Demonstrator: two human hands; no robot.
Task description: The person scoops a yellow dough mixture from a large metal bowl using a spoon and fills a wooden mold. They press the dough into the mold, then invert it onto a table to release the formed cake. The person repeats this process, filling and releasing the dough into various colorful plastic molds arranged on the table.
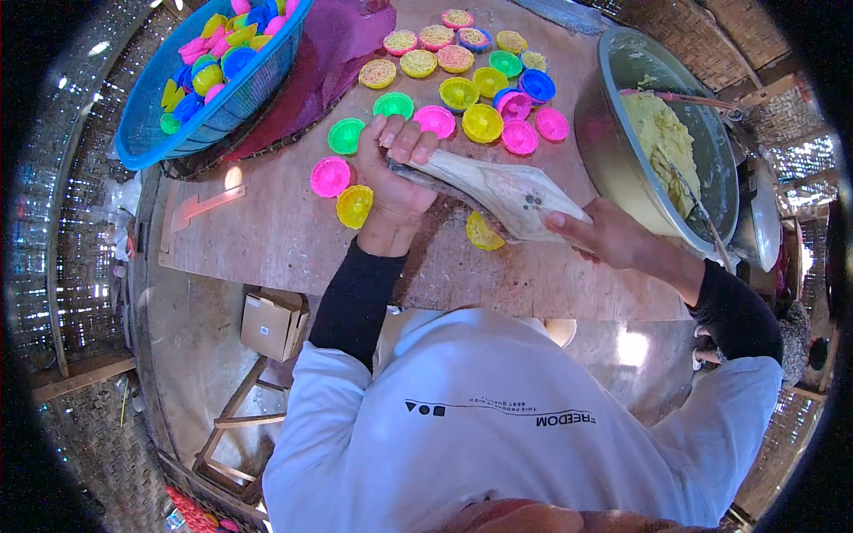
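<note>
A pale wooden dough press (511,191), diamond-shaped in its middle with several dark holes, slants over the table between my hands. My left hand (396,173) is closed round its upper-left end. At the lower-right end, my right hand (613,235) grips it with the thumb on top. Under the press, a yellow mould (482,231) is partly hidden. Near my left hand are a pink mould (330,177), a yellow mould (354,206) and a green mould (346,136). Beyond the press are more small fluted moulds (482,123); the far ones hold pale strands (418,62).
A large metal basin (607,147) with yellow dough (662,147) and a long-handled utensil stands at the right. At the far left, a blue basket (133,147) full of coloured moulds rests by a purple cloth (342,53). The table's front edge (267,277) runs before me; a cardboard box (271,324) sits below.
</note>
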